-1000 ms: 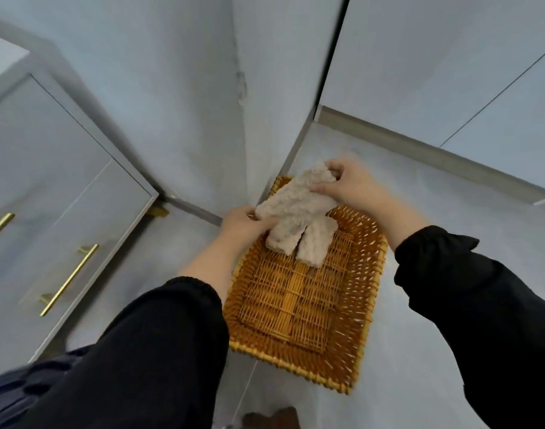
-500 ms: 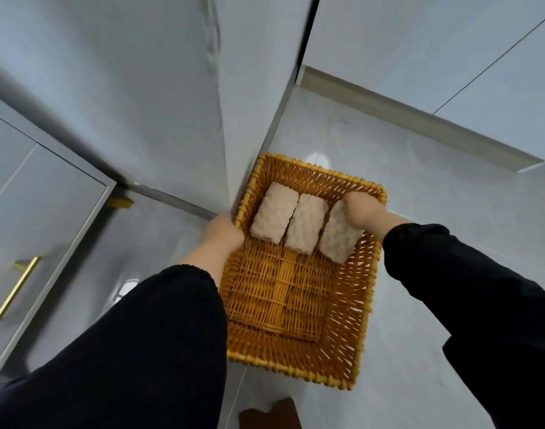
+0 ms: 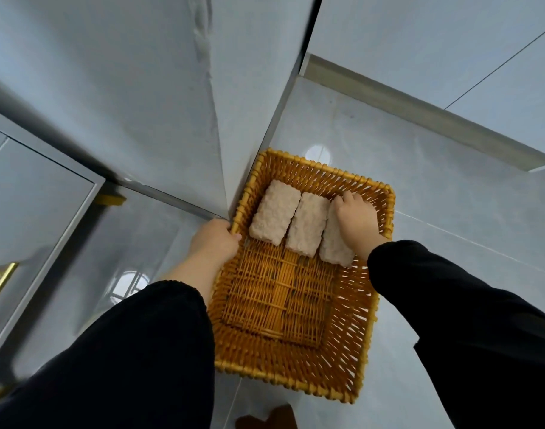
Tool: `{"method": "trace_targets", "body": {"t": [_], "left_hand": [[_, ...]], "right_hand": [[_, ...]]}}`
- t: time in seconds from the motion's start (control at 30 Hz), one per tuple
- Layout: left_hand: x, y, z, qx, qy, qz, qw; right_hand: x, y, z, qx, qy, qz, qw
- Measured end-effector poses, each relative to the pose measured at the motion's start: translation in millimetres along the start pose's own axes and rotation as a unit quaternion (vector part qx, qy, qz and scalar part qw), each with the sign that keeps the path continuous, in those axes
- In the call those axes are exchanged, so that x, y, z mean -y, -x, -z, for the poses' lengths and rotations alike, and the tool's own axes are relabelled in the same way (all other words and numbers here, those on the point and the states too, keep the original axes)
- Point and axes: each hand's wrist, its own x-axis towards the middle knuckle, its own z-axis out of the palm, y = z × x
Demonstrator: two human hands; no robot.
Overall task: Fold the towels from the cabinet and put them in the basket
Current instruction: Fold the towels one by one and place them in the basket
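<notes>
**Fingers (image 3: 236, 236) of left hand (image 3: 215, 243) hook wicker basket (image 3: 283, 379) rim; right hand (image 3: 357, 219) flat on right towel (image 3: 334, 252)**

Left hand grips the basket's left rim near the far corner, fingers curled over the edge with the tips just inside. Right hand lies palm down on the right towel, fingers loosely spread and only slightly bent, pressing on it, not wrapped round it. Three folded beige towels sit side by side, touching, across the far end of the basket: left towel (image 3: 274, 212), middle towel (image 3: 306, 226), right towel half covered by the hand. Near half of the basket shows bare wicker bottom. Basket stands on a grey tiled floor (image 3: 435, 181), its far-left corner against a wall corner (image 3: 221, 119). Both arms in black sleeves (image 3: 450, 305). Grey cabinet (image 3: 32, 212) with a gold handle (image 3: 0, 283) at left, well apart from the basket. Small brown thing (image 3: 268, 419) at bottom edge, cannot tell what.
</notes>
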Motion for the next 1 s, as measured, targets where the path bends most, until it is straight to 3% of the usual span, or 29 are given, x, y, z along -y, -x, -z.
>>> {"method": "trace_targets", "body": {"t": [0.17,0.4,0.47,0.53,0.63,0.73,0.83,1.0], "left_hand": [[-0.2,0.8,-1.4,-0.012,-0.011,-0.004,1.000],[1.2,-0.2,-3.2,-0.020,-0.027,-0.008,0.999],[2.2,-0.4,-3.8,-0.018,-0.023,-0.008,1.000],[2.8,-0.9,-5.0,-0.020,-0.019,-0.006,1.000],[3.9,-2.7,-6.0,-0.024,-0.018,-0.005,1.000],[4.2,-3.8,-5.7,-0.022,-0.013,0.000,1.000],[4.5,-5.0,-5.7,-0.022,-0.010,0.007,1.000],[4.0,-3.1,-5.7,-0.018,-0.005,0.000,1.000]], "right_hand": [[18.2,22.9,-23.3,0.097,-0.073,-0.083,0.989],[30.5,15.0,-42.9,0.177,-0.274,-0.174,0.929],[34.3,15.0,-37.9,0.148,-0.270,-0.201,0.930],[42.5,15.2,-31.9,0.062,-0.285,-0.223,0.930],[58.5,13.1,-25.7,0.032,-0.421,-0.280,0.862],[72.8,9.2,-25.3,0.070,-0.485,-0.266,0.830],[79.5,5.3,-28.6,0.113,-0.485,-0.238,0.834],[69.9,8.5,-36.7,0.089,-0.437,-0.174,0.878]]}}
